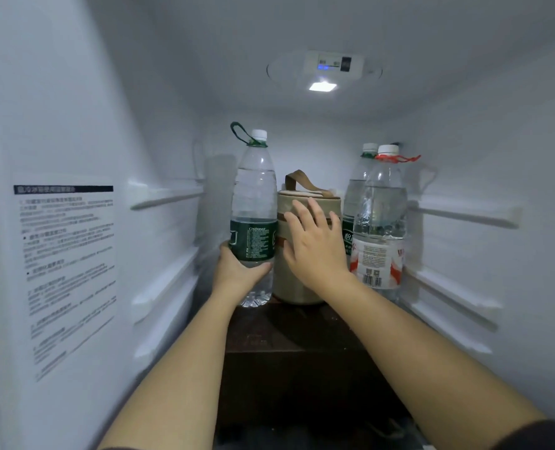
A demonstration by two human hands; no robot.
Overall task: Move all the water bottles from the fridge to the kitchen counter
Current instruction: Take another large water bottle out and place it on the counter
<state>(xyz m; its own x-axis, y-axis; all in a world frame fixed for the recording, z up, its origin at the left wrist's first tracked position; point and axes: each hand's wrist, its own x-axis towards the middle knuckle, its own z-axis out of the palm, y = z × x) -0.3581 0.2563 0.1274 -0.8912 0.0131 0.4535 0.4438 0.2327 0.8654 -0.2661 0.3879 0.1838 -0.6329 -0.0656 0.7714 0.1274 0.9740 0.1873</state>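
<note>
"While my left hand curls round the lower half of the green-label bottle at the shelf's left edge, my right hand lies with fingers spread against the beige bag at mid-shelf."

"And the other bottles?"

"Upright at the right edge: the red-label bottle in front, just beside the bag, and a second green-label bottle behind it, partly hidden."

"All inside the fridge?"

"Yes, all three."

L hand gripping, R hand fingers spread, arms out
</note>
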